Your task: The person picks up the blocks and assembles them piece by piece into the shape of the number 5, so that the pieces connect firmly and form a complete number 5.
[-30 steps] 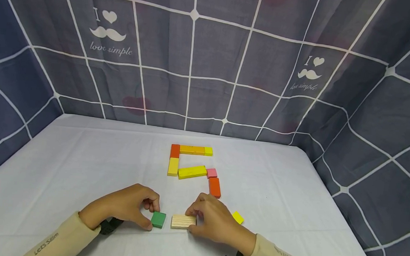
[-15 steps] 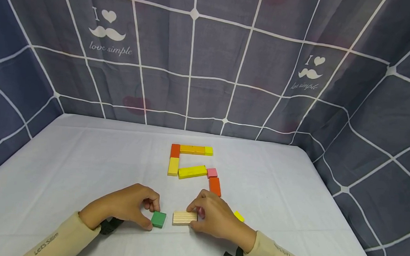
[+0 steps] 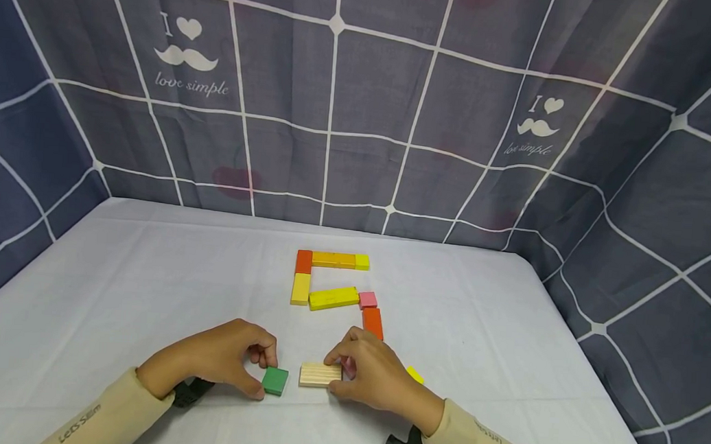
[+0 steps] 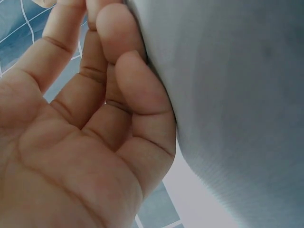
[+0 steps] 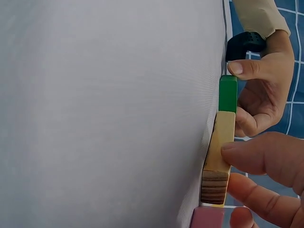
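My left hand [image 3: 228,354] pinches a small green block [image 3: 275,381] between thumb and fingertip at the near middle of the table. To the right of it lies a plain wooden block [image 3: 318,375] with a striped grain, a narrow gap apart in the head view. My right hand [image 3: 375,378] grips that wooden block by its right end, thumb on the near side and a finger on the far side. In the right wrist view a pink block [image 5: 207,217] shows just past the wooden block's end. Only curled fingers [image 4: 145,90] against the cloth appear in the left wrist view.
Farther back, red [image 3: 304,262], orange [image 3: 333,260] and yellow [image 3: 333,298] blocks form a bent line, with a small pink block [image 3: 367,300] and an orange-red block [image 3: 372,323] at its near end. A yellow block [image 3: 414,375] peeks out beyond my right hand. A grey checked curtain [image 3: 365,85] surrounds the white table.
My right hand has shifted slightly right and away from me with the wooden block, widening the gap to the green block a little. The left hand and green block stay in place.
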The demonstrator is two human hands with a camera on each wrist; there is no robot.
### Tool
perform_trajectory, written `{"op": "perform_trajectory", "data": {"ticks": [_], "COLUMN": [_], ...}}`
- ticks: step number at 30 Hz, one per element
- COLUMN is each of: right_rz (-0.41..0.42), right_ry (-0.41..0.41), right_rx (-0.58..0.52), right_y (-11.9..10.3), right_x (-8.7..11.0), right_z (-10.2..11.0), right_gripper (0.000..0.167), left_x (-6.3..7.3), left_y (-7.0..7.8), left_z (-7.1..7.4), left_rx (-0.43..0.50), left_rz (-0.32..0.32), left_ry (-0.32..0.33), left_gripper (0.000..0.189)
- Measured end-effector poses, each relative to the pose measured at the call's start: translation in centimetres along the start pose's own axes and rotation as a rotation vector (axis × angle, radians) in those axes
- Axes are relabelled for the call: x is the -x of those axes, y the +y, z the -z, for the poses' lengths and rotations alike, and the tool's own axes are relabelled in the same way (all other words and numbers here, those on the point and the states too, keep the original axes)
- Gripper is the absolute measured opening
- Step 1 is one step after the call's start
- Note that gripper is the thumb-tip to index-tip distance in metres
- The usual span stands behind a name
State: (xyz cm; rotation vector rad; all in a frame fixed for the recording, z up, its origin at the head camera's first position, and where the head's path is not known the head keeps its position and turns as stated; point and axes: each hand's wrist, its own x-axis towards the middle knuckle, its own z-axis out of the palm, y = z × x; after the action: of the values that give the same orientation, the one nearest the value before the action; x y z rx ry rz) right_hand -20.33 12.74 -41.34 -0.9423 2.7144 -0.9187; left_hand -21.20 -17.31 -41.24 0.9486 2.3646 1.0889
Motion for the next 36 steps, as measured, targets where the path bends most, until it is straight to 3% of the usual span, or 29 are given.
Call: {"op": "perform_trajectory", "data": {"ticks": [36], "right_rz": [-0.013], "right_ry": [0.006], "right_rx": [0.001], "right_y": [-0.13], "right_x": [-0.06], "right_z": [0.19], "right_gripper": [0.03], "left_x": [-0.09], "left_y": [0.32], "left_z": [0.07], "left_rx": [-0.013], "left_rz": [0.013], "left_ry": [0.005], "left_gripper": [0.029]}}
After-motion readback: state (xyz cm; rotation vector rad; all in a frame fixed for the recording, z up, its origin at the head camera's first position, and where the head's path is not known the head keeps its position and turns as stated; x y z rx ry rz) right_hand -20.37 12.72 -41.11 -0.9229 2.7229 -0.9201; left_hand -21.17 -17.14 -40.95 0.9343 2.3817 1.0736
